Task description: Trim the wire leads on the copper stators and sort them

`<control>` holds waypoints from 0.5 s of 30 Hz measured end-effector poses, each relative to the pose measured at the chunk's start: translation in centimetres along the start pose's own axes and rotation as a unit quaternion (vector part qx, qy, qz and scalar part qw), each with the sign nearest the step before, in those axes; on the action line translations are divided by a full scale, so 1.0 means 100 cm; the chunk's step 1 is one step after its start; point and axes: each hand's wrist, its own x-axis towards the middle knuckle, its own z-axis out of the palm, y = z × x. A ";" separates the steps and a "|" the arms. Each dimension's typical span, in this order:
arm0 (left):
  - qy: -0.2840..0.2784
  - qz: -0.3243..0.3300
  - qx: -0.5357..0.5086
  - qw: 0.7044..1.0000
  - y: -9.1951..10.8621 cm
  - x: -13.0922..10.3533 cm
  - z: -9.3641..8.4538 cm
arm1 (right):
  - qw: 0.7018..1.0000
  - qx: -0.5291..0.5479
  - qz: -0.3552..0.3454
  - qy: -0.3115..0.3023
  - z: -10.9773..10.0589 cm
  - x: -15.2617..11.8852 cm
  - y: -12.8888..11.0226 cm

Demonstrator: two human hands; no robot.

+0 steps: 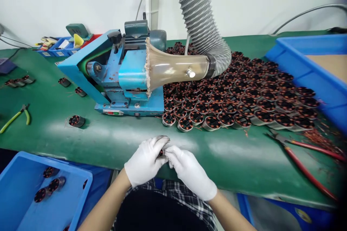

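My left hand [146, 158], in a white glove, is wrapped round a small round motor part [161, 152] with a dark and copper-coloured face, near the front edge of the green table. Most of that part is hidden by the fingers. My right hand [187, 169], also gloved in white, has its fingers pinched together at the right side of the part; what they hold, if anything, is too small to tell. Beyond my hands stands a blue belt machine [132, 75], and many similar wound parts [213, 122] stand in rows to its right.
Red-handled cutters [300, 164] lie at the right beside copper scraps. Green-handled pliers [16, 117] and a single part [76, 121] lie left. Blue bins stand lower left [20, 184] and right [306, 72]. A grey hose [202, 14] hangs over the machine.
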 end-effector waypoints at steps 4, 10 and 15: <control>0.038 -0.021 -0.007 0.999 0.008 -0.002 0.006 | 0.971 0.208 0.113 -0.027 -0.002 0.005 -0.005; 0.083 -0.029 0.030 0.996 0.013 0.001 0.018 | 0.884 0.416 0.196 -0.086 -0.019 0.005 0.001; 0.085 -0.025 0.051 0.995 0.012 0.002 0.020 | 0.917 0.350 0.180 0.067 -0.045 -0.005 0.017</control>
